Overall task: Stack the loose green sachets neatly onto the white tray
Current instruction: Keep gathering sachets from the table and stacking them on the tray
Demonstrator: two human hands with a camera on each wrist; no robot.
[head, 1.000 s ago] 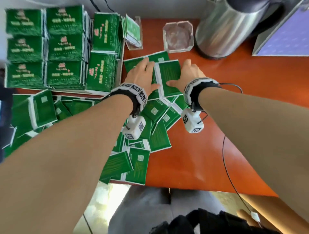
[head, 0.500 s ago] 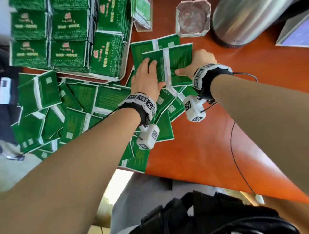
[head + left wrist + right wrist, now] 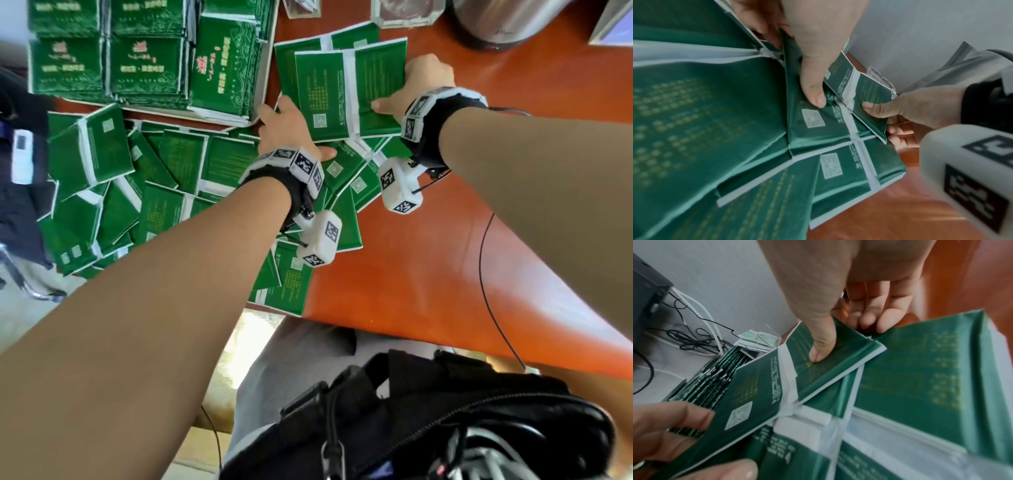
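A small stack of green sachets (image 3: 346, 89) is held between both hands above the orange table. My left hand (image 3: 291, 130) grips its left edge, thumb (image 3: 812, 91) on a sachet face. My right hand (image 3: 411, 92) pinches the right edge, thumb (image 3: 822, 344) on top and fingers underneath. The held stack (image 3: 760, 389) is tilted, just right of the white tray (image 3: 265, 68), which holds neat piles of green sachets (image 3: 144, 61). Several loose sachets (image 3: 154, 178) lie scattered below the tray and under my left wrist.
A glass ashtray (image 3: 400, 13), a steel kettle (image 3: 513, 24) and a clear holder (image 3: 301, 8) stand at the table's far edge. Bare orange tabletop (image 3: 445, 274) lies to the right, crossed by a thin black cable (image 3: 486, 274). A black bag (image 3: 445, 421) sits in my lap.
Both hands went from lying flat on the sachets to gripping the stack's edges; the left hand slid to its left side. The stack now sits tilted, closer to the tray.
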